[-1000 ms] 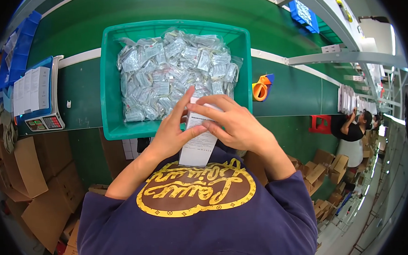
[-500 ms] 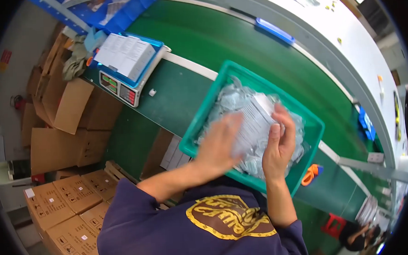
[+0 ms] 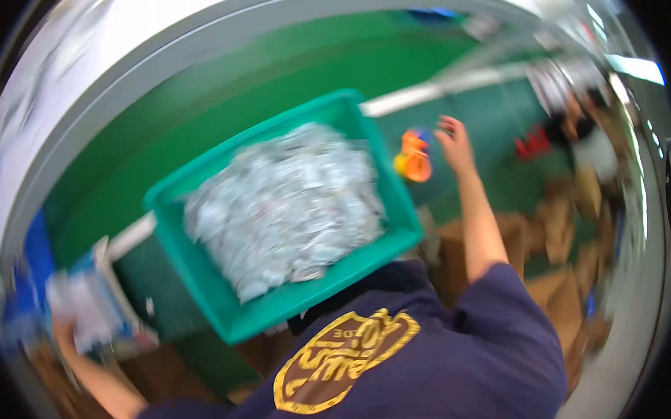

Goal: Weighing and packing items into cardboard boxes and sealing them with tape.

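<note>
A green plastic bin [image 3: 194,255] full of small clear plastic bags [image 3: 297,204] stands in front of me on the bench. My right hand [image 3: 455,139] hovers to the right of the bin with its fingers apart and nothing in them. Close to it lies an orange loop-shaped tool [image 3: 415,160] with yellow and blue parts, too blurred to name. Far to the left, my left hand [image 3: 63,330] reaches to a white printed stack [image 3: 89,310] on the scale. Motion smears its fingers, so its grip does not show.
The scale [image 3: 124,304] stands at the bench's left end, beside blue bins [image 3: 37,240]. A green surface [image 3: 215,87] runs behind the bin under a grey curved rail [image 3: 189,24]. Cardboard boxes [image 3: 489,247] stand below on the right. Another person [image 3: 582,128] is at the far right.
My hands have parted from over the bin, the left to the scale, the right toward the orange tool. The white printed paper no longer shows over the bags. The view has turned.
</note>
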A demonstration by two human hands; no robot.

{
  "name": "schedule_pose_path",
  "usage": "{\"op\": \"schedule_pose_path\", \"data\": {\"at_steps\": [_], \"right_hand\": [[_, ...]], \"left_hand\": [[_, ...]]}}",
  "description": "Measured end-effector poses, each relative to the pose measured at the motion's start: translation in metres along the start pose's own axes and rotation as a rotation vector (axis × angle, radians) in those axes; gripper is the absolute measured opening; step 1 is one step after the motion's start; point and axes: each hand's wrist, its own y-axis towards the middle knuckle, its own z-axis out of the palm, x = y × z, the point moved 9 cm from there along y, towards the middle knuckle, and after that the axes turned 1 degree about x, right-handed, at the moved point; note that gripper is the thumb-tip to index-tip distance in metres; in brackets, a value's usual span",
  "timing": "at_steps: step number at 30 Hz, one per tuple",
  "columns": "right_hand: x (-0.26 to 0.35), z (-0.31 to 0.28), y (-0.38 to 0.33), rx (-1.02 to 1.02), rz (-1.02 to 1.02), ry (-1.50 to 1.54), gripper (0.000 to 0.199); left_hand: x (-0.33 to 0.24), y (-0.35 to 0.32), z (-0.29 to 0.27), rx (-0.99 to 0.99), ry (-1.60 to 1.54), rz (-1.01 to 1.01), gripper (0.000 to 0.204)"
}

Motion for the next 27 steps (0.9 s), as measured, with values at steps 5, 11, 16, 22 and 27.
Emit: {"op": "schedule_pose_path", "data": {"at_steps": [5,11,16,22,27], "right_hand": [[-0.121,-0.082,-0.012,0.173,0.416,-0.3,0.051],[-0.175,0.015,-0.039,0.611,0.509,-0.467,0.085],[-0.168,-0.014,-0.078,0.043,0.358,-0.179,0.055],[-0.111,-0.083,-0.298,-0.055,0.194,0.533,0.059],[-0.207,-0.197,-0.571,-0.411,0.591,0.973,0.067]], "left_hand": [[-0.26,-0.088,0.008,-0.613,0.015,0.344,0.054],[-0.466,-0.253,0.055,-0.146,-0.969,0.175,0.04],[-0.642,-0.34,0.018,0.07,-1.064,0.487,0.032],[-0.769,-0.629,0.038,0.725,-0.951,1.174,0.021],[-0.774,-0.924,0.121,1.295,0.124,1.949,0.042]]}}
